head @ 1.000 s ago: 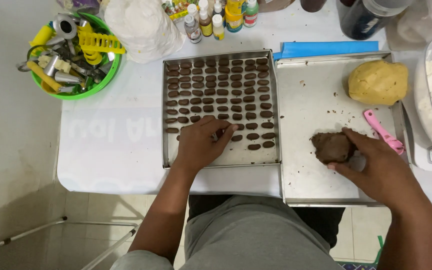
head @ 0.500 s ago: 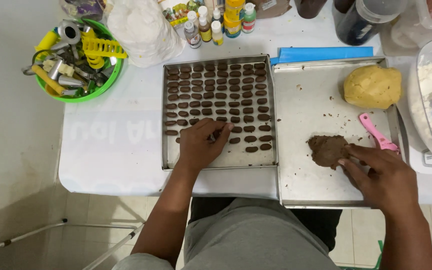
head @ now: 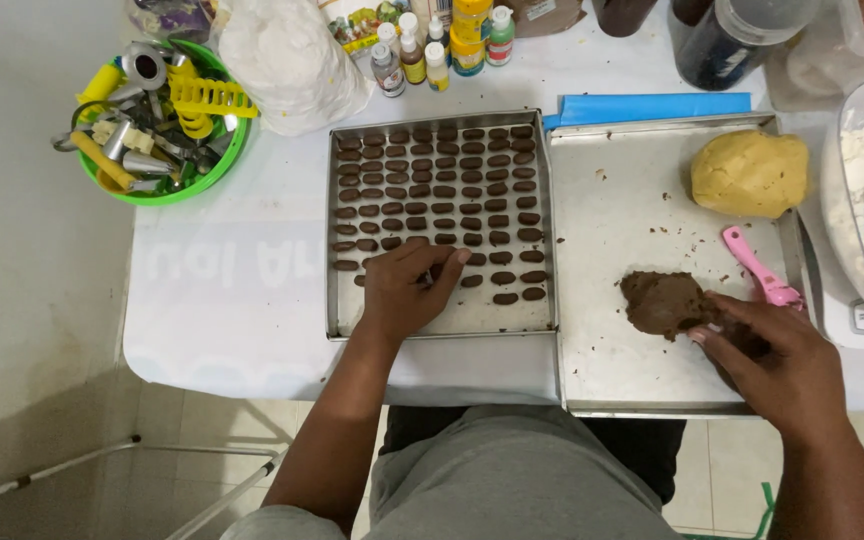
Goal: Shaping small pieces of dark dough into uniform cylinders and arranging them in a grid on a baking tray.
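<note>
On right tray [head: 642, 225], right hand [head: 777, 360] now pinching brown dough lump [head: 664, 302]; left hand [head: 407, 290] still pressing small brown pieces [head: 442, 195], fingers flat.

Even, soft indoor light falls from above, bright on the white desk [head: 232, 290] and dimmer toward the floor at the bottom of the frame. Shadows are faint and short: a thin one under the left hand [head: 407, 290] and another beneath the right hand [head: 777, 365]. The two metal trays [head: 612, 210] show a dull sheen without hard glare. Focus is fairly sharp at the centre; the small bottles [head: 442, 45] along the top edge look slightly soft. Straight edges bow mildly near the frame's borders.
</note>
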